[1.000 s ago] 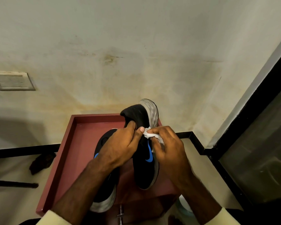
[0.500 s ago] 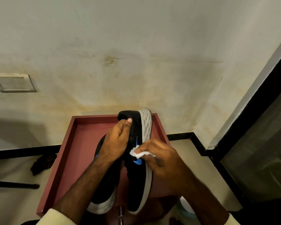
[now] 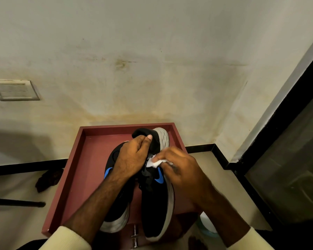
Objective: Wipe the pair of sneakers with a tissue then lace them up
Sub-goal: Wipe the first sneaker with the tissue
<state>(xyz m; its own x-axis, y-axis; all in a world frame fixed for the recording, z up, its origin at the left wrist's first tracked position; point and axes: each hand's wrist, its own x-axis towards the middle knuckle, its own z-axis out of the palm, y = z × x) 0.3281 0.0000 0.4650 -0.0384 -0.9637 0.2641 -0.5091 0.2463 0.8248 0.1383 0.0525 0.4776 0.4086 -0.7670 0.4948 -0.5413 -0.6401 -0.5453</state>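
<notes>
left hand [image 3: 134,156] grips sneaker [image 3: 156,199] by heel, at far edge of red tray [image 3: 90,168]; long axis runs toward near edge. right hand [image 3: 181,170] pinches tissue [image 3: 154,162] on upper beside heel; rest of upper lies nearward.

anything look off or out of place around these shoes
Nothing wrong with the work: the left hand holds one sneaker tipped on its side while the right hand presses the tissue to it. Odd bits: the wall above the red tray is stained yellow-brown, and a dark crumpled thing lies on the floor beside it.
</notes>
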